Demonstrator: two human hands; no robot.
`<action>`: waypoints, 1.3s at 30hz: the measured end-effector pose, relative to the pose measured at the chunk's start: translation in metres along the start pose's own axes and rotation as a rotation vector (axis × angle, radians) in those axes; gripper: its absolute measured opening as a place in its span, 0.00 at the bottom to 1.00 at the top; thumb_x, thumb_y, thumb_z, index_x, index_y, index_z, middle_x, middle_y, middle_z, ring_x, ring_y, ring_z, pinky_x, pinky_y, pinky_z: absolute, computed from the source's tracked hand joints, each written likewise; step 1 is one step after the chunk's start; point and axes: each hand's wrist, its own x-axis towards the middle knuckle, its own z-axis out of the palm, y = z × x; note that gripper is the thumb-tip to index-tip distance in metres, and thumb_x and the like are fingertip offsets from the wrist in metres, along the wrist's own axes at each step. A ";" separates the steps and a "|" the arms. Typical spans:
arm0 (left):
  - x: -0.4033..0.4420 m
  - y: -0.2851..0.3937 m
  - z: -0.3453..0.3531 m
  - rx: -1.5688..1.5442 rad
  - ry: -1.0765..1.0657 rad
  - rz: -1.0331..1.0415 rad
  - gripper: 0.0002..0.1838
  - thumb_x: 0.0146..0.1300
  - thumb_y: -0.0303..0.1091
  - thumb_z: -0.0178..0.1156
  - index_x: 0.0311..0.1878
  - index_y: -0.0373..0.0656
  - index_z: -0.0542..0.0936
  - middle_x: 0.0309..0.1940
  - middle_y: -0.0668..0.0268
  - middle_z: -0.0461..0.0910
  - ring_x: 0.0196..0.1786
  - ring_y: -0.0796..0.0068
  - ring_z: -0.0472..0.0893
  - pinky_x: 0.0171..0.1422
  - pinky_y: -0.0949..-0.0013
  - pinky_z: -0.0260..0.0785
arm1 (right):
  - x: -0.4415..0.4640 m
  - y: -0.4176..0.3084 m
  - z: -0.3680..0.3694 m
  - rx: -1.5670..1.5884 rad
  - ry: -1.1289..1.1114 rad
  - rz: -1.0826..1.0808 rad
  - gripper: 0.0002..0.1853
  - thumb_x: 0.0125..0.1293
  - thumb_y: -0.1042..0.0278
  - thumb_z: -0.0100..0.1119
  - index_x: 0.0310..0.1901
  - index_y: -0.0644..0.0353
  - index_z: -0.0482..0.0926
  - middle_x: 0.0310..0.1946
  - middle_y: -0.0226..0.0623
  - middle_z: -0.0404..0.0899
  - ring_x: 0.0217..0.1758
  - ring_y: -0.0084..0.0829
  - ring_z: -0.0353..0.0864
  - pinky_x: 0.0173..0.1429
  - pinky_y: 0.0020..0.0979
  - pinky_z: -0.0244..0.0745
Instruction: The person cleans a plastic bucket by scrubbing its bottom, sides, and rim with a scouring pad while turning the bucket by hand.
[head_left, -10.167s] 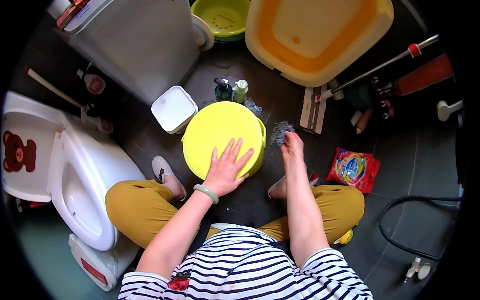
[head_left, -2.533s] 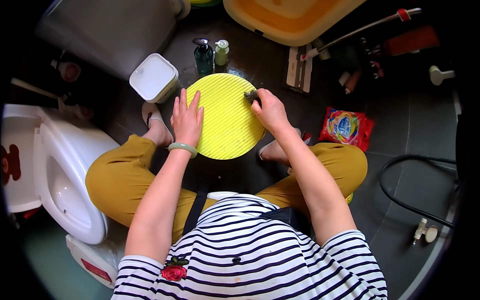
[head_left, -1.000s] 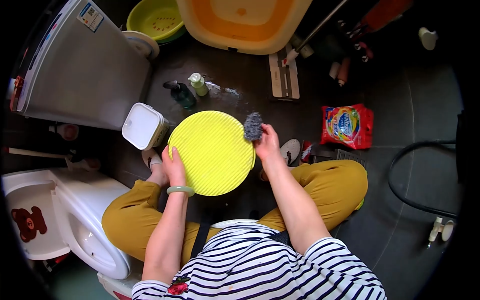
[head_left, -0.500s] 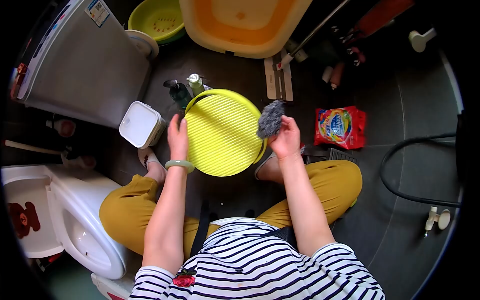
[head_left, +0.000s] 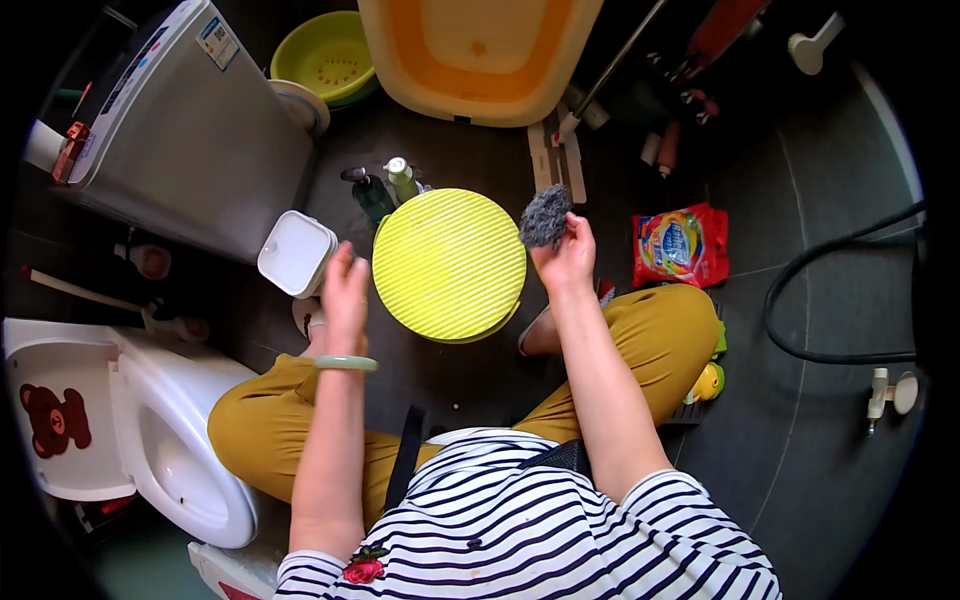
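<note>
While pinching grey scrubber (head_left: 546,216) in right hand (head_left: 565,258), holds left hand (head_left: 345,295) unclenched, with yellow ribbed tub (head_left: 450,265) between them on dark tiled floor (head_left: 485,378), toilet (head_left: 185,380) left of both, red packet (head_left: 683,247) right.

A white toilet (head_left: 185,465) stands with its lid up, a brown bear (head_left: 58,422) on the lid. Beyond the toilet rises a grey washing machine (head_left: 205,130); farther beyond and rightward are a green basin (head_left: 295,65) and an orange-and-white bathtub (head_left: 480,82). Well to the toilet's right lie a red packet (head_left: 680,245) and, farther over, a black hose (head_left: 769,308).
</note>
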 end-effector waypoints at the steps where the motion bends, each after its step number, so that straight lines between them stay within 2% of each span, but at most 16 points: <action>1: 0.003 -0.034 0.006 0.154 0.006 0.062 0.25 0.63 0.34 0.55 0.63 0.37 0.67 0.63 0.55 0.66 0.66 0.63 0.65 0.69 0.66 0.56 | 0.017 -0.004 -0.015 -0.027 0.069 0.007 0.15 0.61 0.65 0.45 0.44 0.62 0.76 0.44 0.38 0.79 0.50 0.37 0.77 0.56 0.40 0.71; 3: -0.020 -0.032 0.026 0.334 0.024 0.102 0.26 0.61 0.36 0.57 0.62 0.41 0.68 0.59 0.51 0.68 0.63 0.56 0.67 0.66 0.63 0.58 | 0.030 -0.008 -0.031 -0.050 0.138 0.014 0.15 0.61 0.64 0.45 0.44 0.60 0.76 0.44 0.37 0.79 0.50 0.37 0.77 0.55 0.40 0.72; 5: -0.029 -0.037 0.037 0.501 0.039 0.118 0.29 0.60 0.39 0.58 0.65 0.43 0.65 0.65 0.48 0.61 0.68 0.51 0.60 0.70 0.59 0.51 | 0.035 -0.007 -0.034 -0.204 0.299 0.091 0.16 0.60 0.61 0.46 0.46 0.60 0.75 0.44 0.37 0.79 0.49 0.36 0.77 0.52 0.41 0.73; 8: -0.029 -0.041 0.041 0.568 0.068 0.049 0.33 0.60 0.40 0.57 0.68 0.44 0.59 0.68 0.46 0.54 0.71 0.49 0.53 0.72 0.57 0.45 | 0.032 -0.004 -0.034 -0.151 0.156 0.175 0.15 0.61 0.61 0.44 0.46 0.57 0.75 0.44 0.35 0.79 0.48 0.37 0.77 0.53 0.42 0.72; 12: -0.015 -0.053 0.047 0.493 0.171 0.000 0.33 0.62 0.40 0.55 0.69 0.44 0.57 0.68 0.45 0.54 0.70 0.49 0.54 0.71 0.57 0.48 | 0.037 0.009 -0.041 -0.147 0.194 0.123 0.13 0.61 0.65 0.46 0.44 0.60 0.76 0.42 0.36 0.79 0.48 0.37 0.77 0.56 0.38 0.70; 15: -0.007 -0.059 0.057 0.299 0.257 -0.152 0.31 0.65 0.40 0.52 0.69 0.44 0.57 0.67 0.45 0.55 0.69 0.49 0.56 0.71 0.59 0.49 | 0.032 0.014 -0.041 -0.161 0.184 0.117 0.13 0.61 0.66 0.46 0.43 0.62 0.76 0.42 0.36 0.79 0.48 0.37 0.77 0.57 0.36 0.69; 18: -0.002 -0.071 0.061 0.267 0.421 -0.130 0.26 0.67 0.41 0.48 0.66 0.41 0.61 0.63 0.46 0.61 0.66 0.49 0.62 0.68 0.59 0.54 | 0.024 0.020 -0.035 -0.172 0.171 0.114 0.12 0.61 0.67 0.46 0.42 0.63 0.76 0.41 0.38 0.79 0.46 0.36 0.77 0.57 0.37 0.69; 20: -0.003 -0.060 0.055 0.358 0.507 -0.162 0.24 0.68 0.43 0.46 0.62 0.39 0.65 0.59 0.48 0.67 0.61 0.50 0.67 0.64 0.58 0.58 | 0.007 0.026 -0.020 -0.180 0.190 0.164 0.07 0.61 0.68 0.49 0.36 0.59 0.76 0.38 0.33 0.78 0.44 0.30 0.75 0.54 0.34 0.68; 22: 0.001 -0.063 0.046 0.415 0.569 -0.163 0.23 0.69 0.45 0.44 0.58 0.37 0.68 0.56 0.51 0.71 0.57 0.51 0.71 0.61 0.57 0.61 | -0.002 0.034 -0.018 -0.127 0.178 0.218 0.08 0.60 0.68 0.49 0.36 0.60 0.76 0.37 0.35 0.80 0.43 0.32 0.77 0.53 0.35 0.70; 26: 0.005 -0.071 0.012 0.635 0.597 -0.083 0.25 0.69 0.47 0.43 0.59 0.37 0.67 0.55 0.51 0.72 0.58 0.51 0.70 0.60 0.58 0.62 | -0.015 0.056 -0.015 -0.009 0.066 0.342 0.13 0.62 0.66 0.46 0.42 0.65 0.76 0.41 0.41 0.80 0.45 0.37 0.78 0.56 0.39 0.71; 30: -0.003 -0.056 -0.016 0.773 0.550 -0.271 0.27 0.70 0.50 0.39 0.60 0.39 0.67 0.56 0.51 0.70 0.58 0.51 0.70 0.62 0.59 0.61 | -0.013 0.057 0.008 0.087 0.052 0.446 0.14 0.62 0.65 0.47 0.44 0.64 0.76 0.43 0.40 0.80 0.46 0.36 0.78 0.56 0.38 0.71; 33: -0.002 -0.102 -0.063 0.672 0.481 -0.296 0.28 0.70 0.52 0.37 0.62 0.39 0.66 0.57 0.51 0.69 0.57 0.51 0.71 0.61 0.58 0.62 | -0.002 0.035 0.007 -0.242 0.208 0.102 0.07 0.62 0.69 0.48 0.39 0.57 0.75 0.35 0.32 0.78 0.37 0.26 0.77 0.45 0.28 0.72; 35: 0.003 -0.130 -0.087 0.424 0.448 -0.324 0.29 0.71 0.53 0.36 0.62 0.39 0.66 0.57 0.51 0.69 0.56 0.54 0.72 0.60 0.59 0.64 | -0.006 0.033 0.007 -0.410 0.232 -0.028 0.07 0.61 0.71 0.49 0.39 0.58 0.75 0.35 0.31 0.77 0.37 0.24 0.76 0.43 0.27 0.72; 37: 0.002 -0.128 -0.090 0.265 0.435 -0.316 0.30 0.71 0.53 0.36 0.62 0.38 0.65 0.56 0.53 0.70 0.55 0.58 0.73 0.59 0.61 0.65 | -0.007 0.050 0.001 -0.724 0.124 -0.185 0.07 0.60 0.74 0.51 0.40 0.60 0.73 0.34 0.30 0.76 0.36 0.20 0.73 0.41 0.25 0.70; 38: -0.001 -0.124 -0.087 0.212 0.448 -0.321 0.30 0.71 0.53 0.37 0.62 0.38 0.65 0.56 0.54 0.70 0.54 0.60 0.73 0.58 0.62 0.65 | -0.013 0.067 -0.008 -0.947 0.050 -0.252 0.07 0.60 0.73 0.52 0.40 0.62 0.72 0.33 0.33 0.76 0.36 0.24 0.74 0.42 0.26 0.70; 39: -0.004 -0.115 -0.081 0.159 0.461 -0.325 0.29 0.71 0.53 0.37 0.62 0.38 0.65 0.56 0.54 0.70 0.54 0.62 0.73 0.58 0.63 0.65 | -0.031 0.074 0.009 -1.171 0.000 -0.185 0.11 0.60 0.74 0.52 0.45 0.63 0.72 0.38 0.32 0.76 0.41 0.24 0.75 0.47 0.25 0.70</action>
